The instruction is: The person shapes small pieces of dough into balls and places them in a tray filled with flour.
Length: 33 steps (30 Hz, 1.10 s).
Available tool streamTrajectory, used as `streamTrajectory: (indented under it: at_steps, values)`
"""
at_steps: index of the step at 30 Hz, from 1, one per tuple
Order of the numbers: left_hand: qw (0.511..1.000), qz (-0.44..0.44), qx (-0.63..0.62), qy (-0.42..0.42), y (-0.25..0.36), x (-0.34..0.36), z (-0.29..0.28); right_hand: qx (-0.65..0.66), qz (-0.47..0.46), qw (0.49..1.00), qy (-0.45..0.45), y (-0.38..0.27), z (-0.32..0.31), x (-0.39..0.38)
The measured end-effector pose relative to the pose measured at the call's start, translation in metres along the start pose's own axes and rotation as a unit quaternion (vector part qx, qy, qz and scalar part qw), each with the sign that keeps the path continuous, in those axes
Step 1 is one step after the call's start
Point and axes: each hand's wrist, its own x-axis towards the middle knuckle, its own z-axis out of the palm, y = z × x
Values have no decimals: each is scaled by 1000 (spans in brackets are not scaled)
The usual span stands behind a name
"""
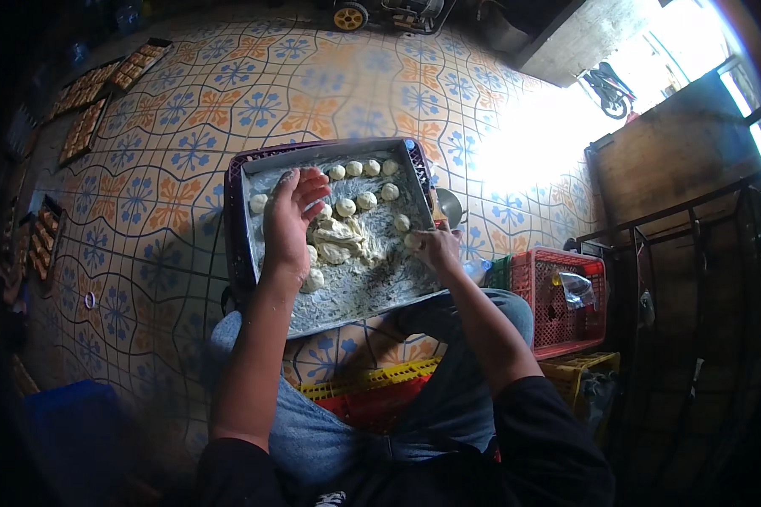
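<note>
A large metal tray, smeared with flour or dough, lies in front of my knees on a purple crate. Several round dough balls are spread along its far side and edges, around a loose lump of dough in the middle. Over the tray's left part, my left hand is open, palm turned inward and fingers slightly bent, holding nothing visible. At the right edge, the fingers of my right hand close on a dough ball, partly covering it.
A metal bowl stands right of the tray. Red and yellow crates sit by my right knee. Trays of small pieces lie on the tiled floor at far left. A wheeled machine is at the back.
</note>
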Motion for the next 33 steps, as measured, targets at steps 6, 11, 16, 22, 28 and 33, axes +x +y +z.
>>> streamTrajectory:
  at_steps: [6,11,16,22,28,33]
  values:
    - [1000,4,-5,1,-1,3,-7,72,41,993,81,-14,1,2]
    - [1000,-8,3,-4,-3,2,5,13,72,997,-2,6,11,-2]
    - [1000,5,8,7,-1,2,-3,177,115,965,155,-1,-39,26]
    - [1000,-5,11,1,-4,8,1,296,-33,955,-12,-47,-23,19]
    - [1000,-9,26,9,-5,2,-2,190,-77,979,-22,-138,11,21]
    - [1000,-6,23,7,0,0,-5,183,-88,979,-26,-146,37,26]
